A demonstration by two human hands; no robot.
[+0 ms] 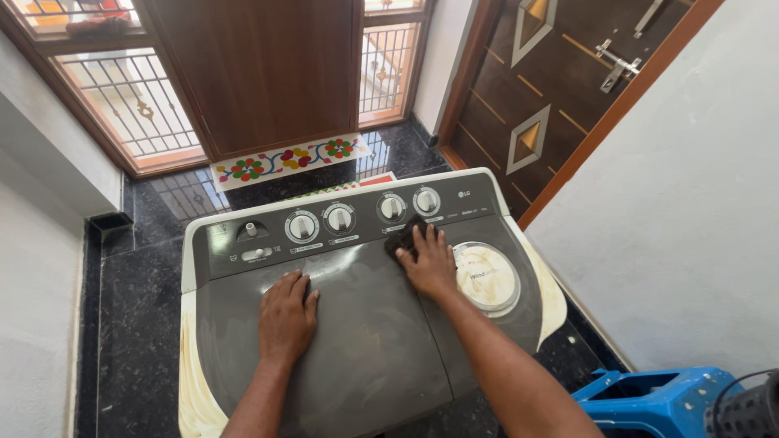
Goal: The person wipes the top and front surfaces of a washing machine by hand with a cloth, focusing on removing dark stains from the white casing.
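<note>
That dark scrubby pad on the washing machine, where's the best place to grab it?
Probably from above, fingers curled over its top and pinching the two side edges. The dark pad lies flat against the panel under the right hand, just below the knobs, so only the top and sides look reachable.

Hands (286, 318) on grey washing machine (365, 341)

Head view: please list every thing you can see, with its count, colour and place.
washer: 1, grey top with cream sides, centre
knobs: 4, silver, on the washer's rear panel
pad: 1, black, under the right fingers, below the knobs
round window: 1, cream, washer's right lid
mat: 1, white with coloured flowers, at the door
stool: 1, blue, lower right
left hand: flat on the left lid
right hand: pressing the pad
</note>
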